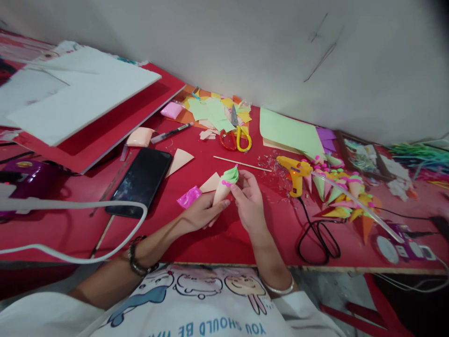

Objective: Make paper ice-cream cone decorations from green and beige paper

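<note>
A small ice cream cone made of pale peach paper (220, 193), topped with a green swirl (231, 174) and pink dots around its rim, is between my hands. My left hand (203, 210) wraps round the lower part of the cone, thumb along its side. At the rim, the thumb and fingers of my right hand (249, 199) are closed against the right side of the cone; whether a bit of pink material is between the fingertips I cannot make out. Beside my left hand lie a bright pink packet (190, 197) and a peach paper piece (210, 182).
A yellow glue gun (294, 174) with a black cord stands right, before several finished paper cones (338, 187). Scissors (236, 135), a thin stick (242, 163) and green paper (291, 131) lie behind. Left are a black phone (140, 182), a white cable (105, 204) and white boards (87, 93).
</note>
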The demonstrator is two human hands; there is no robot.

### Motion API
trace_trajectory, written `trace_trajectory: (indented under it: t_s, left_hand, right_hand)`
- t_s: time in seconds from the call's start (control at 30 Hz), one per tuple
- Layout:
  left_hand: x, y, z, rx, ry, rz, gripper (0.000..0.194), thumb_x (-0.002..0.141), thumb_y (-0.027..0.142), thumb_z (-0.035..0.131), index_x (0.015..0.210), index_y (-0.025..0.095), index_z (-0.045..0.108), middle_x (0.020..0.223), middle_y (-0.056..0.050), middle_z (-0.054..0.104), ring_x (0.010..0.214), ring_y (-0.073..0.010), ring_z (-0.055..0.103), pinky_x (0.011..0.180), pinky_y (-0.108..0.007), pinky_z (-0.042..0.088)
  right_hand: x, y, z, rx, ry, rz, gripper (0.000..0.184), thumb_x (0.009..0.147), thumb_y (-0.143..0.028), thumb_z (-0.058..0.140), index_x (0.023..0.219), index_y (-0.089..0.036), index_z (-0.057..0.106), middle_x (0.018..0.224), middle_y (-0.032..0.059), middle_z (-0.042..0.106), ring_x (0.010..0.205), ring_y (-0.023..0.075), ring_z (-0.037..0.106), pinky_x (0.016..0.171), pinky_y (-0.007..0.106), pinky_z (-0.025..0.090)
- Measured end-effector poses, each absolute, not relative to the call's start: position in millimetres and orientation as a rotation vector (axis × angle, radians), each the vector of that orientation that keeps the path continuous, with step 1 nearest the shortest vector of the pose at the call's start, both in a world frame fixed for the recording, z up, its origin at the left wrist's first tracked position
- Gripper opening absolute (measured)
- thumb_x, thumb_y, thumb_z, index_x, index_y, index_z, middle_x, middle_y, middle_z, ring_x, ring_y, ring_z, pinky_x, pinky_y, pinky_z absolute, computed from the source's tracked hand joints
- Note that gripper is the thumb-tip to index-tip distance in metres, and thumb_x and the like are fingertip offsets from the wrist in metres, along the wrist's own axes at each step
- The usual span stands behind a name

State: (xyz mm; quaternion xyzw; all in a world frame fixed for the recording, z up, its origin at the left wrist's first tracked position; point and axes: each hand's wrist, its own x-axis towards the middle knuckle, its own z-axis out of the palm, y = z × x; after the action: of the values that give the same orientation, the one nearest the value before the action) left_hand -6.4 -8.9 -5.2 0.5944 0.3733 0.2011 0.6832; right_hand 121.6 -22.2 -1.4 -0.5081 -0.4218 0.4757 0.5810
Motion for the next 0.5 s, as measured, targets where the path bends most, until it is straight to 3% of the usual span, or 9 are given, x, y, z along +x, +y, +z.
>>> trace_trajectory:
  t_s: [0.1,0.23,0.3,0.5]
  left_hand:
    - [-5.8,-8.8,-6.8,1.305,0.765,0.465,0.031,0.080,0.040,0.040,0.061,0.015,0.040,0.037,0.007,0.043,0.029,-0.0043,0.040,0.030,-0.013,0.028]
    - [-2.1,-7.4,-9.5,1.192,0.750,0.574,0.022,0.077,0.036,0.047,0.080,0.015,0.042,0.046,0.006,0.049,0.038,-0.0082,0.051,0.038,-0.017,0.039]
    - [-0.8,-6.4,-10.7,1.159,0.785,0.611,0.023,0.075,0.034,0.050,0.085,0.015,0.042,0.049,0.007,0.049,0.039,-0.0082,0.052,0.038,-0.017,0.040]
    - [-0.3,-4.1,-12.4,1.151,0.873,0.676,0.022,0.072,0.035,0.053,0.074,0.016,0.043,0.043,0.008,0.043,0.035,-0.0054,0.042,0.035,-0.016,0.031]
  right_hand:
    - [121.5,-23.0,0.6,-1.185,-1.012,1.112,0.028,0.075,-0.024,0.051,0.102,-0.023,0.042,0.103,0.0036,0.056,0.091,0.0140,0.056,0.078,0.027,0.047]
    - [119.3,-25.4,4.1,-1.182,-1.070,1.102,0.028,0.074,-0.022,0.051,0.101,-0.023,0.042,0.102,0.0037,0.055,0.091,0.0132,0.056,0.079,0.027,0.046]
    - [117.1,-26.4,5.2,-1.194,-1.093,1.087,0.030,0.073,-0.020,0.052,0.102,-0.023,0.042,0.103,0.0039,0.054,0.092,0.0133,0.055,0.081,0.027,0.046]
    - [109.4,-24.6,4.6,-1.205,-1.183,1.045,0.037,0.071,-0.021,0.055,0.105,-0.023,0.042,0.107,0.0046,0.053,0.097,0.0137,0.053,0.084,0.028,0.045]
